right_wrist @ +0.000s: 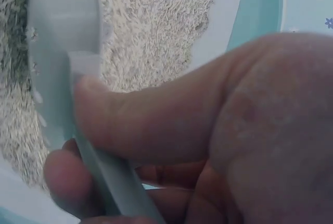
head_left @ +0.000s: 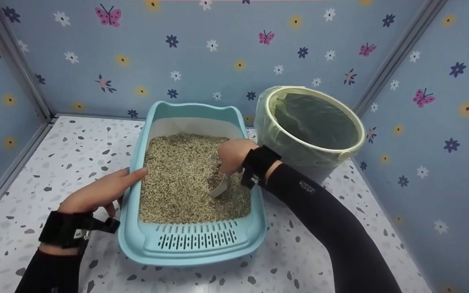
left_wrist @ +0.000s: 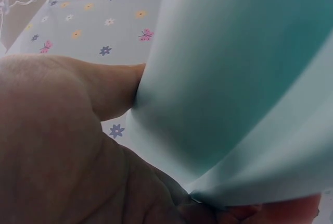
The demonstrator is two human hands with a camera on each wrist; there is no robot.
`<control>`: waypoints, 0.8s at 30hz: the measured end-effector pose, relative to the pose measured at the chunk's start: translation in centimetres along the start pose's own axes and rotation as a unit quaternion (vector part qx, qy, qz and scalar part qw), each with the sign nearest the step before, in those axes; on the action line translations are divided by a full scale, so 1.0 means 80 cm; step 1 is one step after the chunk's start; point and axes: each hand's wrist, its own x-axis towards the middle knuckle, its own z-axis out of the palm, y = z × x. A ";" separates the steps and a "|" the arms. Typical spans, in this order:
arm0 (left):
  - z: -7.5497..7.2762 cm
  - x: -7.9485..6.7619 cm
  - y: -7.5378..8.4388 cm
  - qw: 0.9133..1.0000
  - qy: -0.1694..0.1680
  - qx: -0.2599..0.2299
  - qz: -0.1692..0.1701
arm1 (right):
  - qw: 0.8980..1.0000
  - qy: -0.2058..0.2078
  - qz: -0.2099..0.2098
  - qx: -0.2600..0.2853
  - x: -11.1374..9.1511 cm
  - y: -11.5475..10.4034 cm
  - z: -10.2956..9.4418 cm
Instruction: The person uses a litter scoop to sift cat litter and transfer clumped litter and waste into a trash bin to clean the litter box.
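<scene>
Litter point(head_left: 177, 183) could spill if the right hand point(head_left: 236, 154), gripping the scoop point(right_wrist: 65, 23) below it, jerks upward; the left hand point(head_left: 104, 189) clasps the tray point(head_left: 191, 255) beside it.

Scoop handle point(right_wrist: 122, 187): end cut off by right wrist view's lower edge | Left hand point(head_left: 104, 189): some fingers hidden under tray rim point(head_left: 193, 259), head view | Bin point(head_left: 360, 124): lower part partly behind right sleeve point(head_left: 324, 211) | Sleeve print point(head_left: 307, 186): too small to read
</scene>
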 end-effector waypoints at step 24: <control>0.001 0.002 -0.001 1.000 0.001 0.007 0.008 | 0.996 0.017 -0.015 0.081 0.045 0.002 0.027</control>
